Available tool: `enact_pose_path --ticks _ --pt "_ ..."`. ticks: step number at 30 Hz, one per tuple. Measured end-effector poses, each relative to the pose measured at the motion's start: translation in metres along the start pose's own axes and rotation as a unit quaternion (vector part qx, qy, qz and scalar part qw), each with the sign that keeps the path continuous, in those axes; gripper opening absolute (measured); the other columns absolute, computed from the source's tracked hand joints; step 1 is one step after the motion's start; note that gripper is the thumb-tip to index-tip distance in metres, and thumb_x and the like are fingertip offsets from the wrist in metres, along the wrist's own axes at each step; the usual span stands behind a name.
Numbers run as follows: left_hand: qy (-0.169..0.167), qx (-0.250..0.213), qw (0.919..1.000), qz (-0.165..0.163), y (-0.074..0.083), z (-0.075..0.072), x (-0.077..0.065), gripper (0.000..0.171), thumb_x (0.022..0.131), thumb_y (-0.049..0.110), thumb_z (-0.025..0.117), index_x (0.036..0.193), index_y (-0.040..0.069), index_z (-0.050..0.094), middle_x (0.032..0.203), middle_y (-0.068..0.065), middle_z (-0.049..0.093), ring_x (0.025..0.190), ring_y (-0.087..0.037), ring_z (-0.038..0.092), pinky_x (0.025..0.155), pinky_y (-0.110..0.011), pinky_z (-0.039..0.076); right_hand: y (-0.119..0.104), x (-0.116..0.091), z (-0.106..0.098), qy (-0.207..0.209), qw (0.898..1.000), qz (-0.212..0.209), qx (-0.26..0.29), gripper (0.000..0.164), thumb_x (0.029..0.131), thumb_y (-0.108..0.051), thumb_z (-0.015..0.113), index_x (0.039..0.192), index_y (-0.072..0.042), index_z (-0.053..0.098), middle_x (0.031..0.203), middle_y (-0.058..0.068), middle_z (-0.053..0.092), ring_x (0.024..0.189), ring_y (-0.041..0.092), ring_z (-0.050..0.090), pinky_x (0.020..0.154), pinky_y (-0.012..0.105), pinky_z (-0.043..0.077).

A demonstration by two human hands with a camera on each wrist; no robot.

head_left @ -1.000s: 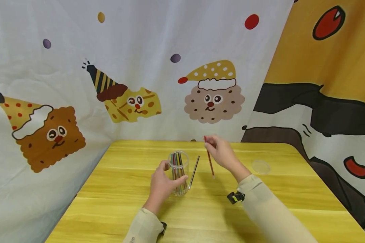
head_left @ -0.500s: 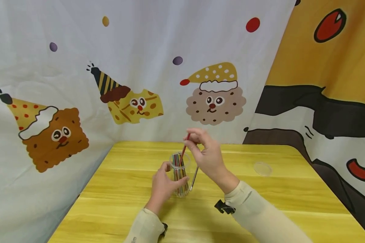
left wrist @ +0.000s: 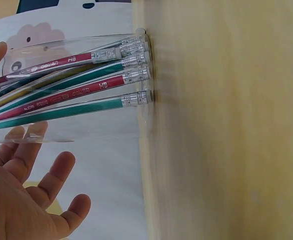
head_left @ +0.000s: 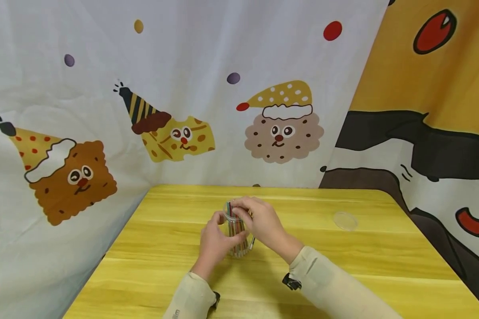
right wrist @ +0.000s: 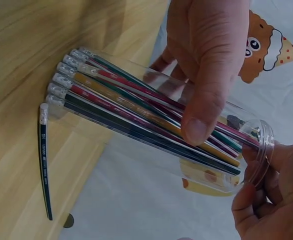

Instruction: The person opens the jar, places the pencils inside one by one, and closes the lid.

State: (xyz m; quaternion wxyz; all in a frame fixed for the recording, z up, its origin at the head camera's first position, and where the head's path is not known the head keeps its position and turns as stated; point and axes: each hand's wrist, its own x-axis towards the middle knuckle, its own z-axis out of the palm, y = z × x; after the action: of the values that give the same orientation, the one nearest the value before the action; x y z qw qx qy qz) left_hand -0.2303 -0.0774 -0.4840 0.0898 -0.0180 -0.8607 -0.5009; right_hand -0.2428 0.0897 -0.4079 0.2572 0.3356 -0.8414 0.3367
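Note:
In the head view a clear cylindrical jar [head_left: 225, 206] stands upright on the table, full of colored pencils [right wrist: 136, 102] with their eraser ends down. My left hand [head_left: 214, 241] grips the jar from the left, its thumb [right wrist: 204, 112] across the front wall. At the mouth, my right hand [head_left: 263, 221] pinches the upper end of a red pencil [left wrist: 61, 63] inside the jar. That pencil's eraser stands a little above the jar's bottom in the left wrist view. A dark pencil [right wrist: 44, 165] lies on the table beside the jar's base.
A clear round lid [head_left: 345, 221] lies on the wooden table [head_left: 143, 266] to the right. Behind the table's far edge hangs a white curtain [head_left: 199, 53] printed with cartoon cookies and cheese.
My right hand has brought the red pencil leftward from over the table to the jar, then lowered it inside. My left hand has stayed around the jar.

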Motion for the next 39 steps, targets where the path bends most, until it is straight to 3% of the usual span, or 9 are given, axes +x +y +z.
enact_pose_path --ticks 8,15,21,25,29,31,33,35,39 --pt "-0.007 0.01 0.9999 0.0 -0.002 -0.008 0.001 0.073 0.079 0.056 0.092 0.135 0.021 0.06 0.142 -0.012 0.065 0.134 -0.038 0.06 0.106 -0.062 0.053 -0.006 0.004 0.005 -0.026 0.999 0.032 -0.01 0.008 0.099 -0.018 0.077 0.101 -0.012 0.081 0.096 0.003 0.08 0.081 0.013 0.069 0.067 0.021 0.055" --pt "-0.007 0.006 0.9996 0.026 0.007 -0.02 0.005 0.105 0.079 0.06 0.09 0.161 0.014 0.043 0.162 -0.015 0.051 0.151 -0.042 0.047 0.116 -0.066 0.046 -0.012 0.008 0.009 -0.048 0.997 0.057 0.0 0.011 0.099 -0.021 0.076 0.099 -0.012 0.081 0.094 0.002 0.079 0.086 0.015 0.07 0.071 0.026 0.059" --pt "-0.018 -0.031 0.9993 0.011 0.008 -0.021 0.009 0.085 0.082 0.054 0.091 0.15 0.019 0.056 0.156 -0.009 0.059 0.146 -0.038 0.053 0.114 -0.062 0.05 -0.014 0.009 0.012 -0.054 0.997 0.061 0.001 0.01 0.1 -0.022 0.075 0.099 -0.014 0.081 0.094 0.001 0.078 0.086 0.015 0.07 0.072 0.027 0.06" --pt "-0.019 -0.041 0.999 0.007 0.006 -0.019 0.008 0.078 0.084 0.054 0.089 0.147 0.022 0.058 0.149 -0.007 0.063 0.141 -0.036 0.058 0.11 -0.061 0.053 -0.012 0.011 0.008 -0.065 0.994 0.078 0.03 0.012 0.102 -0.024 0.073 0.104 -0.016 0.081 0.098 -0.001 0.078 0.08 0.01 0.066 0.069 0.024 0.056" --pt "-0.011 -0.032 0.9991 0.024 0.008 -0.014 0.01 0.084 0.082 0.057 0.089 0.15 0.021 0.056 0.139 -0.005 0.068 0.131 -0.034 0.064 0.105 -0.06 0.056 0.002 0.021 -0.006 -0.018 0.992 0.104 0.073 0.014 0.106 -0.024 0.069 0.109 -0.015 0.079 0.097 -0.001 0.076 0.072 0.01 0.059 0.065 0.025 0.053" --pt "-0.006 -0.027 0.9992 0.028 0.01 -0.012 0.011 0.086 0.081 0.056 0.091 0.15 0.02 0.056 0.135 -0.005 0.07 0.127 -0.033 0.066 0.103 -0.059 0.057 0.018 0.028 -0.011 0.003 0.989 0.125 0.079 0.02 0.108 -0.027 0.066 0.115 -0.012 0.078 0.099 0.001 0.076 0.076 0.013 0.061 0.068 0.028 0.054" --pt "-0.003 -0.022 0.9995 0.025 0.013 -0.01 0.012 0.088 0.079 0.056 0.092 0.151 0.02 0.056 0.133 -0.004 0.071 0.126 -0.032 0.067 0.103 -0.058 0.057 0.041 0.032 -0.012 -0.003 0.981 0.175 0.09 0.026 0.11 -0.029 0.064 0.123 -0.01 0.074 0.106 0.006 0.076 0.087 0.019 0.066 0.076 0.034 0.058" --pt "-0.003 -0.014 0.9997 0.021 0.014 -0.007 0.013 0.091 0.078 0.055 0.093 0.153 0.019 0.055 0.133 -0.005 0.071 0.127 -0.033 0.066 0.105 -0.059 0.057 0.067 0.031 -0.008 -0.037 0.965 0.243 0.09 0.039 0.11 -0.034 0.061 0.136 -0.006 0.068 0.121 0.013 0.074 0.105 0.028 0.069 0.088 0.043 0.06" --pt "-0.015 0.0 0.9997 0.017 0.016 -0.001 0.013 0.096 0.077 0.054 0.094 0.156 0.016 0.053 0.134 -0.006 0.072 0.129 -0.036 0.066 0.106 -0.061 0.056 0.115 0.015 0.002 -0.103 0.913 0.385 0.086 0.062 0.109 -0.039 0.06 0.154 0.002 0.05 0.147 0.026 0.061 0.132 0.042 0.063 0.106 0.057 0.056"
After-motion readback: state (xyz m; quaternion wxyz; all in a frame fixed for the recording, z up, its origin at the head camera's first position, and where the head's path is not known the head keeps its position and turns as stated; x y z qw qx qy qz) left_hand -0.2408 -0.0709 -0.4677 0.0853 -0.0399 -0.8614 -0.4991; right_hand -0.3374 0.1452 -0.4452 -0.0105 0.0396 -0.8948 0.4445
